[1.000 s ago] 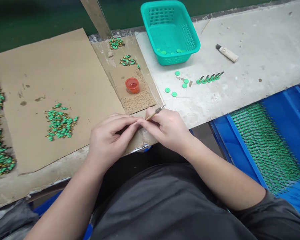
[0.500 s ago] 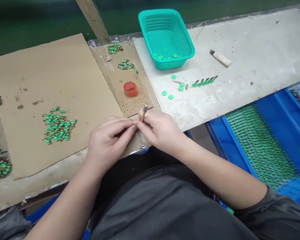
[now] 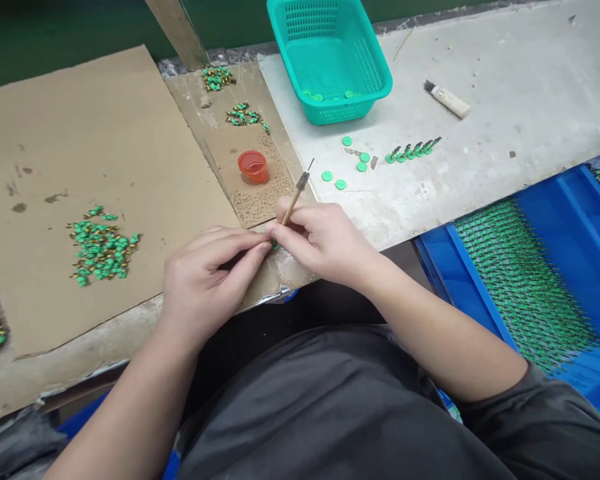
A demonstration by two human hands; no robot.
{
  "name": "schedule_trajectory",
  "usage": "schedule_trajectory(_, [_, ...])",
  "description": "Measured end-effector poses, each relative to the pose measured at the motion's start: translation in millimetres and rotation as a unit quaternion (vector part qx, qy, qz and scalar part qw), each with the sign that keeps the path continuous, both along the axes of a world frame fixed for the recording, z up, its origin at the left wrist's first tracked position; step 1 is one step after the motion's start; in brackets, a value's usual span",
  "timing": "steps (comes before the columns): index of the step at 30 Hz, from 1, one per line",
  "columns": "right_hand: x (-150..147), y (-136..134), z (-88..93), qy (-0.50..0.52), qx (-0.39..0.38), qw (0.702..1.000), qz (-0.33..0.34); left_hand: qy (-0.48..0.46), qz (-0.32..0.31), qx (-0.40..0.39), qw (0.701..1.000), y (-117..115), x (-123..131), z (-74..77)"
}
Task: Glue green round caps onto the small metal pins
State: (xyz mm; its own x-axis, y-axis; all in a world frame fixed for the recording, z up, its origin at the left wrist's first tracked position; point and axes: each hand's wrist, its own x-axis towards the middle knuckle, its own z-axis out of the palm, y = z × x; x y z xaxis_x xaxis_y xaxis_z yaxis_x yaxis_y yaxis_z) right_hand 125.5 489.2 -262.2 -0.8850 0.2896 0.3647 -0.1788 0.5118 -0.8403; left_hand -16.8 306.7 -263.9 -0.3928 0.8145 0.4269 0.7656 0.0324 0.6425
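The surface (image 3: 485, 157) runs ahead of me, with a blue tray (image 3: 570, 230) off its near edge at right. The cardboard sheet (image 3: 95, 167) at left carries a loose pile of green-and-gold pieces (image 3: 100, 250), probably for easy reach; the basket (image 3: 347, 112) stands farther back, out of the way. My left hand (image 3: 203, 277) pinches while my right hand (image 3: 325, 240) grips a wooden-handled tool (image 3: 297, 195) — tip up, I'd judge, to leave thumb and finger usable. The red cup (image 3: 253, 167) sits just beyond, green discs (image 3: 361, 167) to its right. Smallest is the green piece (image 3: 275, 245) where both hands' fingertips meet — they hide most of it.
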Motion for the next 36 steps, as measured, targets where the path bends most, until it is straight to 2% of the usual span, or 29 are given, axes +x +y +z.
schedule_trajectory(15, [-0.6, -3.1, -3.2, -0.017, -0.01, 1.0, -0.016, 0.018, -0.019, 0.012, 1.0, -1.0, 0.0, -2.9])
schedule_trajectory(26, [0.6, -3.3, -1.3, -0.021, 0.024, 0.999, -0.013, 0.023, -0.012, 0.012, 1.0, -2.0, -2.6, -5.7])
schedule_trajectory(31, [0.3, -7.6, -2.3, -0.002, 0.066, 0.998, -0.009, 0.028, -0.007, 0.013, 0.999, -2.4, -2.9, -5.8])
schedule_trajectory(36, [0.5, -16.7, 1.0, -0.05, 0.122, 0.991, -0.025, 0.009, 0.004, 0.0, 1.0, -3.2, -2.2, -2.2])
